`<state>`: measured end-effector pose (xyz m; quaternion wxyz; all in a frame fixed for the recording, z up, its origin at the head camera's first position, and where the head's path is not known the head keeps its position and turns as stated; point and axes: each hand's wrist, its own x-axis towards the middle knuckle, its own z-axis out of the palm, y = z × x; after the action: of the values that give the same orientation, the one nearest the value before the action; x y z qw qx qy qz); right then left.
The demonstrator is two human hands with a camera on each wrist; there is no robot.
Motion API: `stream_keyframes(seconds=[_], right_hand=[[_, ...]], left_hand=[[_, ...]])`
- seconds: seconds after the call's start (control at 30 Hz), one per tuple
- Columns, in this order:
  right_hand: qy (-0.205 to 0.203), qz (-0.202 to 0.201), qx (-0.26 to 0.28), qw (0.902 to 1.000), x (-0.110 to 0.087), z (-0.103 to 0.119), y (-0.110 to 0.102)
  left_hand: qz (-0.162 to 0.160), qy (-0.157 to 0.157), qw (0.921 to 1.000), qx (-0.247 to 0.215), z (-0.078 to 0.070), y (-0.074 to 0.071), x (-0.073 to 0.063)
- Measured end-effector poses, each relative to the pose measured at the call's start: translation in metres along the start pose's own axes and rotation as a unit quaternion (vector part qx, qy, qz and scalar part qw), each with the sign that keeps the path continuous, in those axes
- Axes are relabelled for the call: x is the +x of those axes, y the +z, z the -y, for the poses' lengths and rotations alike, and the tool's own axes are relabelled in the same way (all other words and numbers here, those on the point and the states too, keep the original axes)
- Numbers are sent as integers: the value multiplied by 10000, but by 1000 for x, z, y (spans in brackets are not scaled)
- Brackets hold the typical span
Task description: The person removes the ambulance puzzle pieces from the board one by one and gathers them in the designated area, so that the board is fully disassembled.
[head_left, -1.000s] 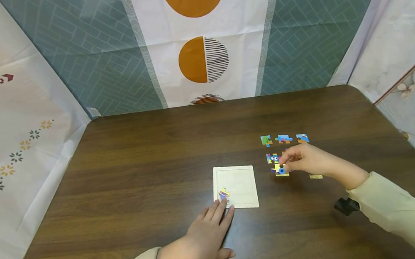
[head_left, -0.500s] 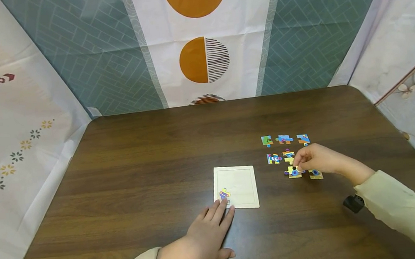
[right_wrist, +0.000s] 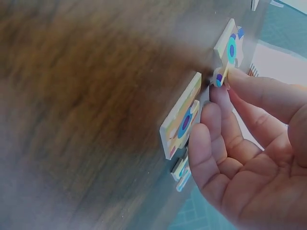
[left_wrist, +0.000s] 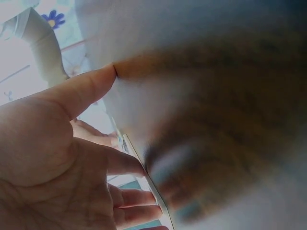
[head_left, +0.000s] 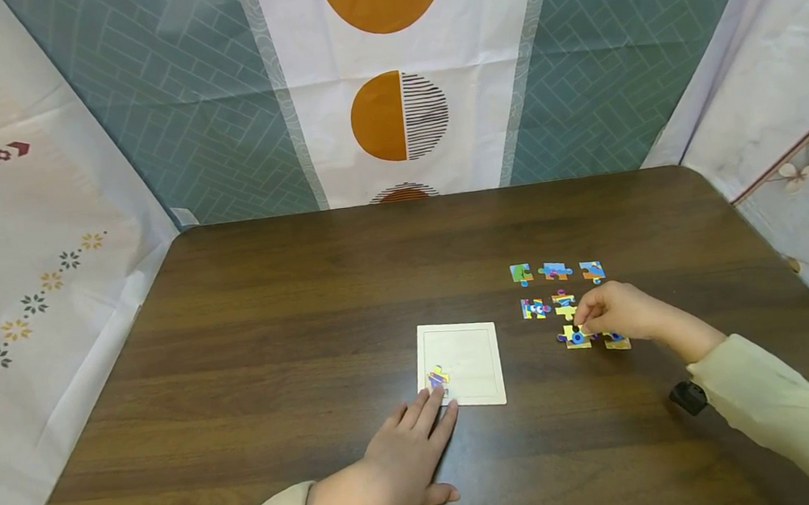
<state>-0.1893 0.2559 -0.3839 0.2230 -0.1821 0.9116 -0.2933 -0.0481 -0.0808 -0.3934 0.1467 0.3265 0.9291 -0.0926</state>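
Observation:
My right hand (head_left: 623, 314) pinches a yellow jigsaw puzzle piece (head_left: 577, 339) with a blue ring, thumb and forefinger at its corner tab. In the right wrist view that puzzle piece (right_wrist: 229, 53) is close over the wood, and a second ringed piece (right_wrist: 182, 122) lies beside the curled fingers. My left hand (head_left: 405, 465) lies flat with fingers spread, its fingertips on the near edge of a pale square puzzle board (head_left: 468, 360). One small colourful piece (head_left: 438, 375) sits in the board's lower left corner, partly covered by the fingertips.
Several more pieces lie in loose rows right of the board, among them a green one (head_left: 521, 273), a blue one (head_left: 556, 270) and one with eyes (head_left: 535, 309). The brown wooden table (head_left: 272, 322) reaches back to a patterned curtain (head_left: 218, 140).
My right hand has moved right with the pinched puzzle piece, bringing it below the yellow middle-row piece and next to the other ringed one. My left hand stays on the board's edge.

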Motion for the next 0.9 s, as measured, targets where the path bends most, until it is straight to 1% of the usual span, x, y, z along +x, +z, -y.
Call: stream_keyframes(seconds=[0.17,0.4,0.53,0.63,0.8,0.9], right_hand=[[49,21,-63,10000,0,1,1],[107,-23,-262,9996,-2,4,0],[176,-74,-382,9991,-2,7,0],[169,-149,-444,9988,-2,13,1],[18,-314,-568,9979,-2,28,5],[-70,-368,-485,9981,0,40,10]], left_hand=[[-10,12,10000,-13,0,0,0],[-137,63,9999,-68,1,0,-1],[-80,64,9997,-208,1,0,-2],[-15,48,9995,-324,0,0,-3],[-5,73,9991,-420,0,0,-4],[-1,102,9990,-439,0,-1,-5]])
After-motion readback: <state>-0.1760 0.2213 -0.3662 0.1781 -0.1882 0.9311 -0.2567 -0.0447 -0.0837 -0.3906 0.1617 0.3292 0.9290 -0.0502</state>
